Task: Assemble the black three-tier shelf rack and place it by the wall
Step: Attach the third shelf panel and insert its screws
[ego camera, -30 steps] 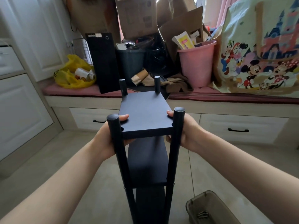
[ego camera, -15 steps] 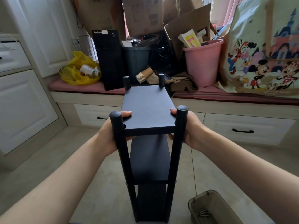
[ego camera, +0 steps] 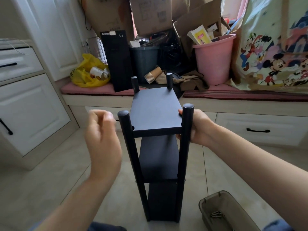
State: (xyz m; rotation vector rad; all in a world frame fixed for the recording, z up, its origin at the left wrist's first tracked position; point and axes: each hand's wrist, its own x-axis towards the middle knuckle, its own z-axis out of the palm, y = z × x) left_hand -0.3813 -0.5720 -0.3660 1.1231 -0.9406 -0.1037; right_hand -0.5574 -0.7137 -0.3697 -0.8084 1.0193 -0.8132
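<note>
So the black three-tier shelf rack [ego camera: 155,112] is standing upright on the beige tiled floor [ego camera: 58,172], out in the open and apart from the window bench with the pink cushion [ego camera: 233,95] along the far edge. The right hand [ego camera: 198,127] grips the right edge of the top shelf, just behind the near right post, with the thumb on top and the other fingers curled underneath. The left hand [ego camera: 101,137] is off the rack, just left of the near left post. It's blurry, with the fingers loosely curled and holding nothing. At the near right corner of the floor sits a smoky translucent plastic tray [ego camera: 210,196] with a few dark screws [ego camera: 216,214] in it, near the rack's foot but not touching. Up on the bench are a pink plastic bucket [ego camera: 215,60] and a crumpled yellow plastic bag [ego camera: 86,75].
</note>
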